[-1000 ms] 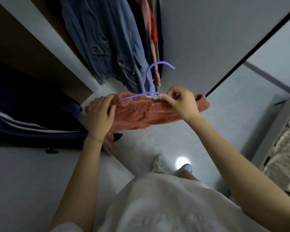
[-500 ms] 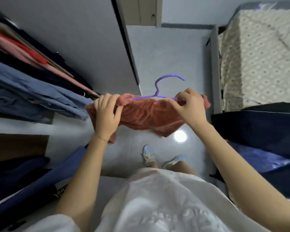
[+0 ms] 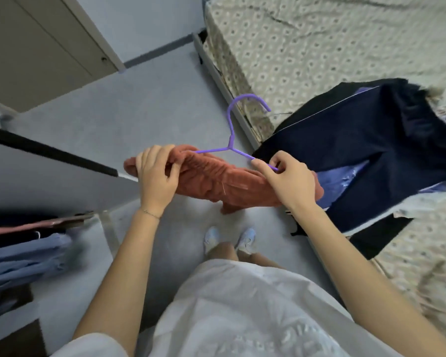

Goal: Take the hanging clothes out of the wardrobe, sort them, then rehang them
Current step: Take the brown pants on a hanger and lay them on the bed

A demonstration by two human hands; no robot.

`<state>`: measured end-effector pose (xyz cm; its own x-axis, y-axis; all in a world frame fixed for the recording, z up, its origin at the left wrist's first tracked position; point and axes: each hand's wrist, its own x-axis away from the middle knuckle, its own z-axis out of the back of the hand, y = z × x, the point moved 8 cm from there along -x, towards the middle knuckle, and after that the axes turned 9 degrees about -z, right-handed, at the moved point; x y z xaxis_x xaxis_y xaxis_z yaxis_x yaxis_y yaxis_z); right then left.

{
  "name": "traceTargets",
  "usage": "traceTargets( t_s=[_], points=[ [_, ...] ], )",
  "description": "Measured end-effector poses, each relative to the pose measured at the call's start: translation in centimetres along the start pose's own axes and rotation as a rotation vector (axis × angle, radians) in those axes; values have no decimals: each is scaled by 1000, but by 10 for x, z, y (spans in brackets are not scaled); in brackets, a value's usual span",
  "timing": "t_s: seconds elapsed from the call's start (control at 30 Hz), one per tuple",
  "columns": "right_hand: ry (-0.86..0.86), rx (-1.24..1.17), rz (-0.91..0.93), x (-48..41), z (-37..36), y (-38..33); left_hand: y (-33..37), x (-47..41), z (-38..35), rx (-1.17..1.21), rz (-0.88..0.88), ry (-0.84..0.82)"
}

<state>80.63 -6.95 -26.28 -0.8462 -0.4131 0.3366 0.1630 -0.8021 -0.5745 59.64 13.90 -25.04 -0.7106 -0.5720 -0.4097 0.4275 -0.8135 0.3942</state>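
**Q:** Where is the garment (image 3: pixel 216 179), and what supports it?

**A:** It is held in the air in front of the person, between the wardrobe (image 3: pixel 49 184) and the bed (image 3: pixel 319 47). It is bunched along the lower bar of the hanger (image 3: pixel 231 140). The hook points up and away from the body.

**Q:** State of each hand?

**A:** The left hand (image 3: pixel 156 181) has its fingers curled over the garment's left end and grips cloth there. The right hand (image 3: pixel 289 184) pinches the hanger's right arm between thumb and forefinger, with the garment's right end beneath the palm.

**Q:** Handling properties?

**A:** The garment looks soft, ribbed and light. It sags and folds freely, so it is unlikely to keep any shape unsupported. The hanger looks thin and stiff with a smooth surface, so cloth could slide off an arm if it tilts.

**Q:** Recommended hold?

**A:** Keep the hanger level. Grip its arm or neck as the rigid point. Gather the cloth at one end with the other hand, not mid-span.

**Q:** Probable destination?

**A:** Likely the bed, where dark clothes (image 3: pixel 371 150) already lie.
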Motion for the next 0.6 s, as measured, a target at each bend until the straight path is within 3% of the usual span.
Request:
traceTargets(
  t_s=[0.43, 0.6],
  points=[
    [361, -37, -383, -56, 150, 104, 154, -150, -169, 416, -281, -302],
    [464, -81, -515, -81, 181, 139, 200, -199, -230, 462, -423, -405]
  ],
)
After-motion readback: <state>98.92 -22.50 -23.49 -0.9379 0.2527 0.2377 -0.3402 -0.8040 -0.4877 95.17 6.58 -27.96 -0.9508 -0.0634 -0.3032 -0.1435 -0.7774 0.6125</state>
